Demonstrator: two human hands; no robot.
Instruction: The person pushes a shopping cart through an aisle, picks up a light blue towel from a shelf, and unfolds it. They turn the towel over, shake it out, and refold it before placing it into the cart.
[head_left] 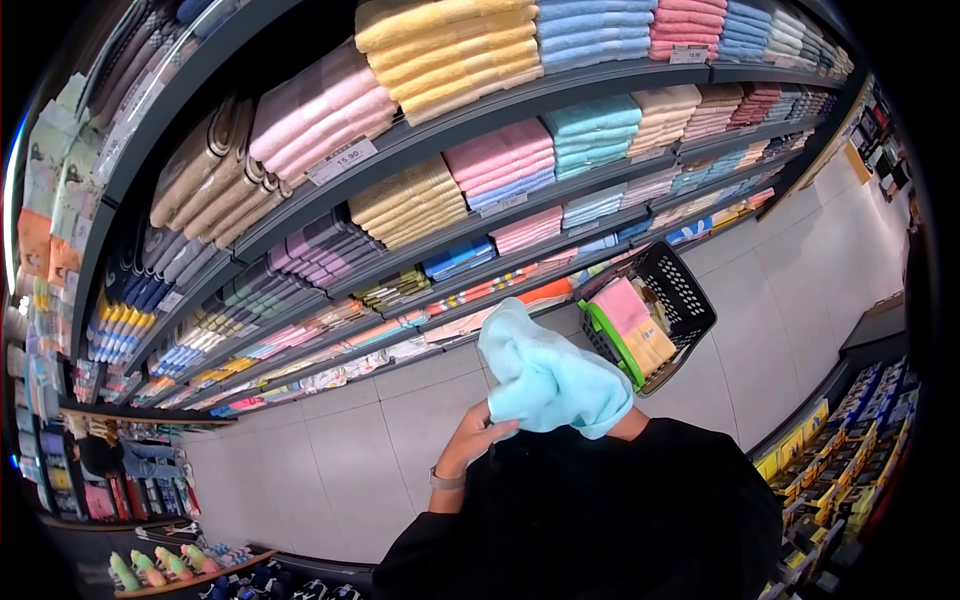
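A light turquoise towel (pixel 555 375) hangs bunched and partly unfolded in front of my chest. My left hand (pixel 470 437), with a watch on its wrist, pinches the towel's lower left edge between thumb and fingers. My right hand (pixel 628 424) is under the towel's right side; only a bit near the wrist shows, and its fingers are hidden by the cloth. Just beyond the towel, a dark shopping basket (pixel 690 310) stands on the floor, holding a pink folded towel (pixel 622 305), a peach folded towel (pixel 645 345) and something bright green (pixel 608 345).
Long shelves (pixel 480 100) of folded towels in many colours run along the far side, with price tags (pixel 342 160) on their edges. Grey floor tiles (pixel 310 475) lie below. Racks of packaged goods (pixel 840 460) stand at right. A person (pixel 125 458) is at far left.
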